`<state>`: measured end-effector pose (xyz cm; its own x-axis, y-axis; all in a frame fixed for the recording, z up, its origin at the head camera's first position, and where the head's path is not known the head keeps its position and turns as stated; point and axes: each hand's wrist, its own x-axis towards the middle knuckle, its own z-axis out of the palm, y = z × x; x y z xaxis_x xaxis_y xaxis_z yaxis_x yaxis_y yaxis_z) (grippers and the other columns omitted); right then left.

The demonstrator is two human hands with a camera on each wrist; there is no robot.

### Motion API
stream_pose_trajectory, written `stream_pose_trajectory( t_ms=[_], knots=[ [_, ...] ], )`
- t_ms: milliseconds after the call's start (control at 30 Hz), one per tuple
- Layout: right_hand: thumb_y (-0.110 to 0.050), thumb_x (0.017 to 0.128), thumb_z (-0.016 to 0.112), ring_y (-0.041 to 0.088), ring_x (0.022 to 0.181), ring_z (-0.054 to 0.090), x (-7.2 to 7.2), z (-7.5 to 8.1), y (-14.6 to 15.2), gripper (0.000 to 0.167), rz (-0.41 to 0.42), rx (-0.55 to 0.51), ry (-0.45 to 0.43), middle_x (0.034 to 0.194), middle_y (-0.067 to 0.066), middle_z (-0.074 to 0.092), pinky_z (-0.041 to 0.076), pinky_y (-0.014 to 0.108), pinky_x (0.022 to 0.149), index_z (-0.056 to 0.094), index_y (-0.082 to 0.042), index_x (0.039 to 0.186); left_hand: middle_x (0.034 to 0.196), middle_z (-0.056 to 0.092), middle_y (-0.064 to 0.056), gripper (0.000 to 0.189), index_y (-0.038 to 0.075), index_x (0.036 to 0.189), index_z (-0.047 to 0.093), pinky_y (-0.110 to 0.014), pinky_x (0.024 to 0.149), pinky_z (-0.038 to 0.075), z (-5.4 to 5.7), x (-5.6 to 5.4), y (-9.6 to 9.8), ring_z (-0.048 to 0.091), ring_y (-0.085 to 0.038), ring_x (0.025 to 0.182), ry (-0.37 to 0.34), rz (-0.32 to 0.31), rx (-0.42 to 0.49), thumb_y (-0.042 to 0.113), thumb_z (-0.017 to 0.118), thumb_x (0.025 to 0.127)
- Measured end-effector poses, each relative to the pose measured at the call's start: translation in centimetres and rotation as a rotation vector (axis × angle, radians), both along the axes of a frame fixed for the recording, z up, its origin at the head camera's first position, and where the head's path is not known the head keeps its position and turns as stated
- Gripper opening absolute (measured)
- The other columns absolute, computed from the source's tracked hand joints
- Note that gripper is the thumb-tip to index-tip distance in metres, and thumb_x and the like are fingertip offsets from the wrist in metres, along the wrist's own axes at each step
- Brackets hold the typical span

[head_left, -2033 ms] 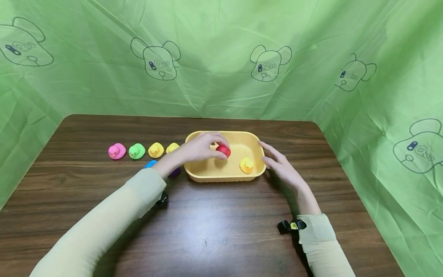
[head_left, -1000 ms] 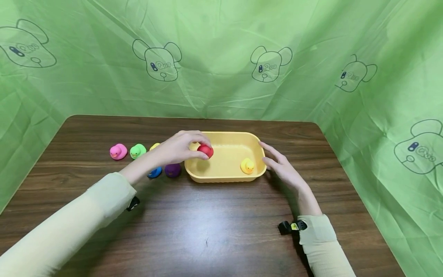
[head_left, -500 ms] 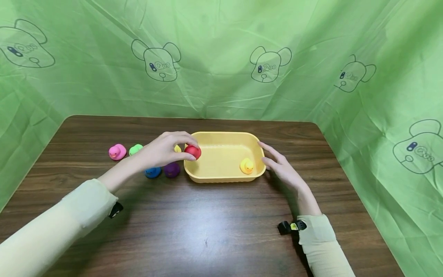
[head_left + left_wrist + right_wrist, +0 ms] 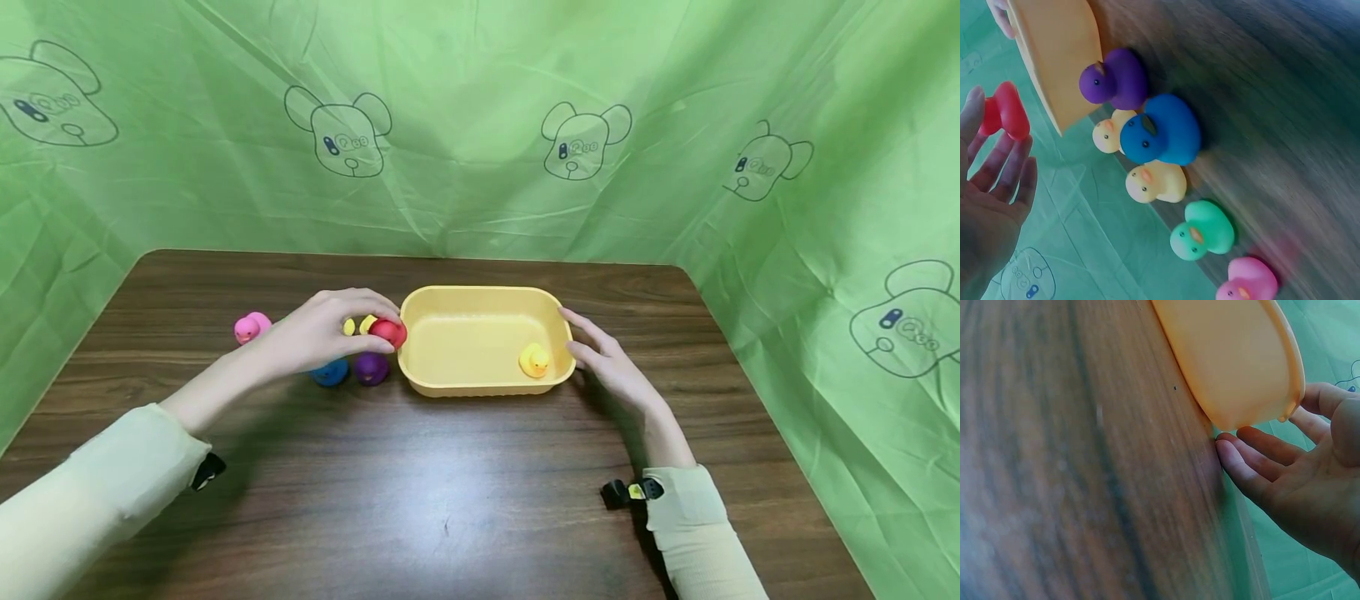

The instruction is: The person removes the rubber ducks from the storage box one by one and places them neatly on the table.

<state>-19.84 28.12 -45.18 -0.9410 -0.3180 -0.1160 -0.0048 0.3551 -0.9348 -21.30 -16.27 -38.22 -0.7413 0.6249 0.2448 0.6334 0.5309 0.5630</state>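
My left hand [image 4: 318,331] pinches a red rubber duck [image 4: 388,333] between thumb and fingertips, just off the left end of a yellow plastic tub [image 4: 465,389]. In the left wrist view the red duck [image 4: 1007,111] is held above the table level. A yellow rubber duck [image 4: 535,360] sits inside the tub at its right. My right hand [image 4: 617,367] rests against the tub's right end, fingers loosely extended; the right wrist view shows this hand [image 4: 1297,462] with fingertips at the tub wall [image 4: 1241,415].
Left of the tub stand a purple duck [image 4: 371,368], a blue duck [image 4: 330,372] and a pink duck [image 4: 251,327]. Two yellow ducks are partly covered by my left hand, and a green duck [image 4: 1202,231] shows in the left wrist view. A green curtain [image 4: 465,200] borders the wooden table.
My left hand has carried the red duck leftward, from above the tub's middle to outside its left end. The right hand and the tub have stayed in place.
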Motion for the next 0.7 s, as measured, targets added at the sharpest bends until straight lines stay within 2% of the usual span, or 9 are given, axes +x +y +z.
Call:
stream_pose_trajectory(
  t_ms=[200, 300, 433, 700],
  knots=[
    [-0.023, 0.109, 0.050, 0.027, 0.140, 0.049, 0.0, -0.1, 0.1, 0.057, 0.005, -0.013, -0.003, 0.166, 0.009, 0.036, 0.051, 0.015, 0.095, 0.031, -0.030, 0.162, 0.124, 0.073, 0.004, 0.031, 0.025, 0.115, 0.077, -0.039, 0.099, 0.053, -0.3, 0.6, -1.5, 0.068, -0.017, 0.119, 0.009, 0.027, -0.049, 0.029, 0.085, 0.086],
    [-0.023, 0.109, 0.050, 0.027, 0.139, 0.050, 0.0, -0.1, 0.2, 0.057, 0.008, -0.005, 0.002, 0.166, 0.008, 0.036, 0.051, 0.015, 0.094, 0.031, -0.030, 0.162, 0.124, 0.073, 0.002, 0.031, 0.024, 0.115, 0.076, -0.028, 0.096, 0.055, -0.4, 1.0, -2.4, 0.068, -0.018, 0.118, 0.025, 0.032, -0.043, 0.026, 0.085, 0.085],
    [-0.024, 0.109, 0.050, 0.024, 0.136, 0.051, 0.0, -0.1, 0.2, 0.057, 0.007, 0.005, 0.007, 0.167, 0.007, 0.035, 0.051, 0.015, 0.094, 0.031, -0.030, 0.162, 0.122, 0.074, 0.002, 0.030, 0.025, 0.113, 0.077, -0.014, 0.092, 0.050, -0.5, 1.4, -3.4, 0.069, -0.017, 0.116, 0.069, 0.039, -0.047, 0.024, 0.085, 0.085],
    [-0.025, 0.109, 0.050, 0.024, 0.136, 0.051, 0.0, -0.2, 0.3, 0.056, 0.009, 0.014, 0.010, 0.167, 0.006, 0.035, 0.050, 0.015, 0.094, 0.031, -0.031, 0.162, 0.120, 0.075, 0.004, 0.031, 0.025, 0.113, 0.076, -0.003, 0.094, 0.041, -0.4, 2.1, -4.9, 0.068, -0.010, 0.112, 0.101, 0.073, -0.033, 0.021, 0.086, 0.084]
  ],
)
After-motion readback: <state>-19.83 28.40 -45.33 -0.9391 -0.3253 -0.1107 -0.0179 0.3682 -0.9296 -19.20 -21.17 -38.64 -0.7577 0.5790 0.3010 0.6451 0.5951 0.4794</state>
